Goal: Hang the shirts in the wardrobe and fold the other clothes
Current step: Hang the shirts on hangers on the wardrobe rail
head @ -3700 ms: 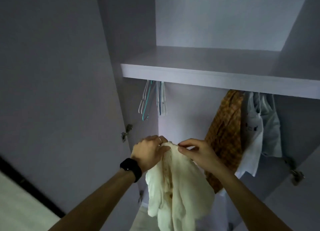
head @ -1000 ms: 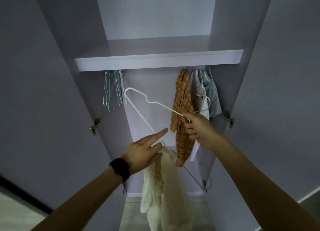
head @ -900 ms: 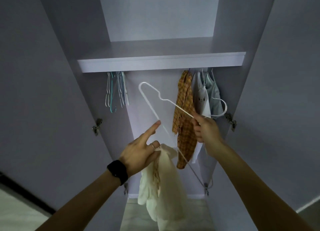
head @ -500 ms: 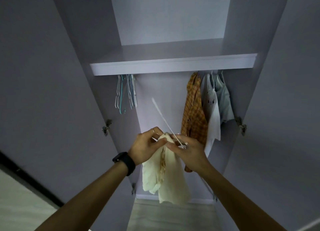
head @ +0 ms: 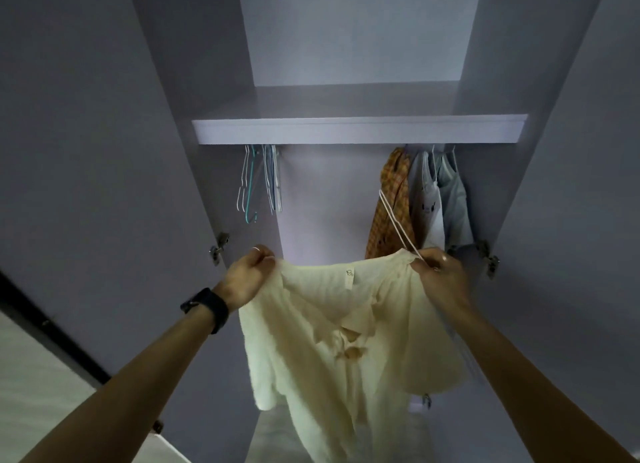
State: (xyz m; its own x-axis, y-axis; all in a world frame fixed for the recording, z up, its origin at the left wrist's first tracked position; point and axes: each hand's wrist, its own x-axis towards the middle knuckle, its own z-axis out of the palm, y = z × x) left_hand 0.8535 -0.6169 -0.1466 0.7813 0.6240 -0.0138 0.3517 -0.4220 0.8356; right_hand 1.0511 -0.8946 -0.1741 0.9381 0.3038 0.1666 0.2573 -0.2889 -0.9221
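A cream buttoned shirt point(head: 339, 338) hangs spread out in front of the open wardrobe, stretched between my two hands. My left hand point(head: 247, 275) grips its left shoulder. My right hand point(head: 440, 275) pinches the right shoulder together with a white wire hanger point(head: 394, 221), which sticks up and to the left from my fingers. The rest of the hanger is hidden behind the shirt and hand.
Under the wardrobe shelf point(head: 356, 130), several empty hangers point(head: 259, 182) hang at the left. An orange checked shirt point(head: 393, 206), a white shirt point(head: 427, 202) and a pale blue one point(head: 455, 202) hang at the right. Open doors stand on both sides.
My hands have moved apart from the bunched collar, pulling the cream shirt open and wide. The hanger went with my right hand to the right. The view has tilted slightly.
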